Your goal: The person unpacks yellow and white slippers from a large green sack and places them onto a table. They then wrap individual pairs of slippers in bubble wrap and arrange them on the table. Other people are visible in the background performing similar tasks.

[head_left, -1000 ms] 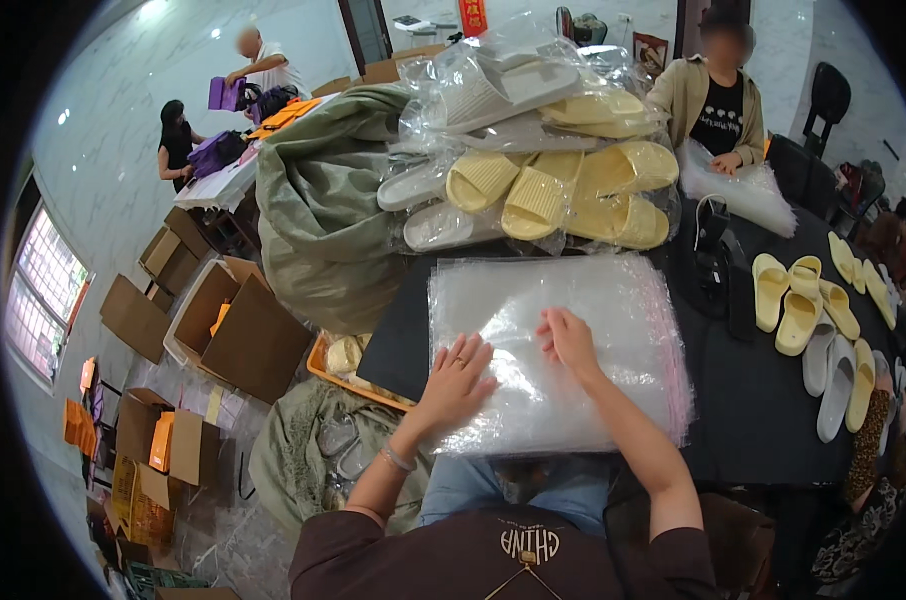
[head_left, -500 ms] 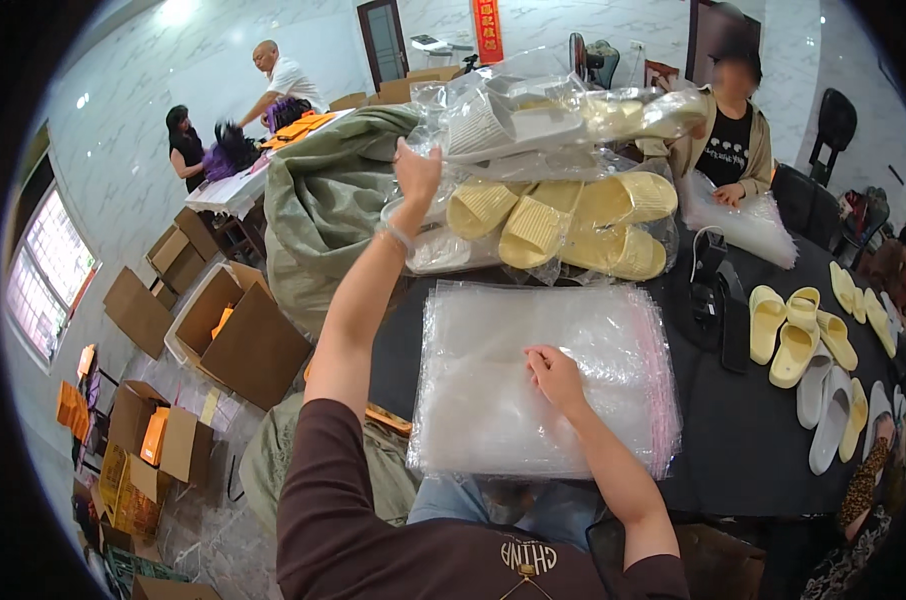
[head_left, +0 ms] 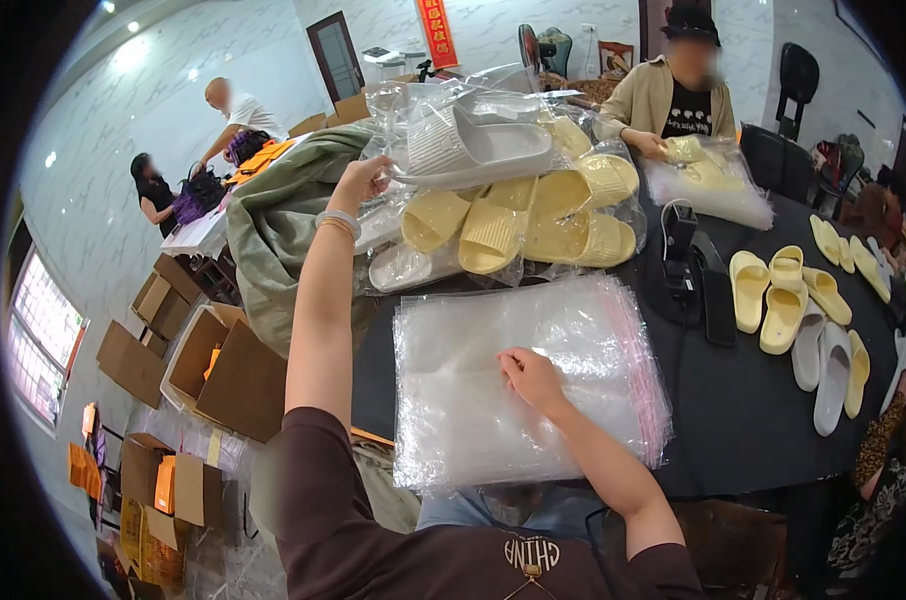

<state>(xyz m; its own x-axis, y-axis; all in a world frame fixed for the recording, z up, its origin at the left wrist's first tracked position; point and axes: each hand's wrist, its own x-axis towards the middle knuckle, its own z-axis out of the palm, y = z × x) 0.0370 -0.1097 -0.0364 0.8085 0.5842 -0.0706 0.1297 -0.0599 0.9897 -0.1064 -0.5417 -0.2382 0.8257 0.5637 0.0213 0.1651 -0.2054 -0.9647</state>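
My left hand (head_left: 363, 182) reaches out to the pile and is closed at the edge of a bagged grey slipper (head_left: 473, 148) with a ribbed strap. Beneath it lie yellow slippers (head_left: 493, 230) in clear bags, and a pale grey one (head_left: 413, 268) at the lower left. A flat stack of clear plastic bags (head_left: 453, 420) with a pink strip along its right edge lies in front of me. Over its middle, my right hand (head_left: 531, 378) is closed in a loose fist, with nothing visible in it.
Loose yellow slippers (head_left: 785, 318) and grey ones (head_left: 831, 375) lie at right beside a black stand (head_left: 713, 295). Across the table a person (head_left: 663, 100) handles bagged yellow slippers (head_left: 708, 165). A green sack (head_left: 283, 215) and open cartons (head_left: 238, 375) are at left.
The view has shifted, moving the scene left in the picture. My left hand has moved left with the bagged grey slipper. Yellow slippers now lie on the co-worker's bags. My right hand stays over the stack.
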